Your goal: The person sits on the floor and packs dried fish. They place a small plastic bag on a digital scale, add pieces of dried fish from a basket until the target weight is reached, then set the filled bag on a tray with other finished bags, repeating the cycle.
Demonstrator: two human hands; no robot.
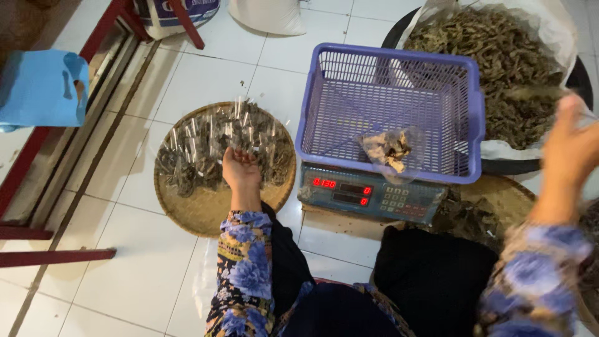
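White tiled floor (143,274) lies open toward seven o'clock. The purple plastic mesh basket (349,93) sits on a scale (368,196) at centre, a clear packet (388,148) inside. Left hand (240,170) rests curled on packets in the round woven tray (199,215) at nine o'clock. Right hand (569,153), blurred at three o'clock; grip unclear.

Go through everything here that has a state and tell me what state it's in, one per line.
Scale: switched on, red digits lit.
Purple basket: on the scale, holding one small clear bag.
Woven tray: on the floor, piled with filled clear packets.
Left hand: resting on the packets.
Right hand: raised, blurred; grip unclear.
Big sack: open, full.
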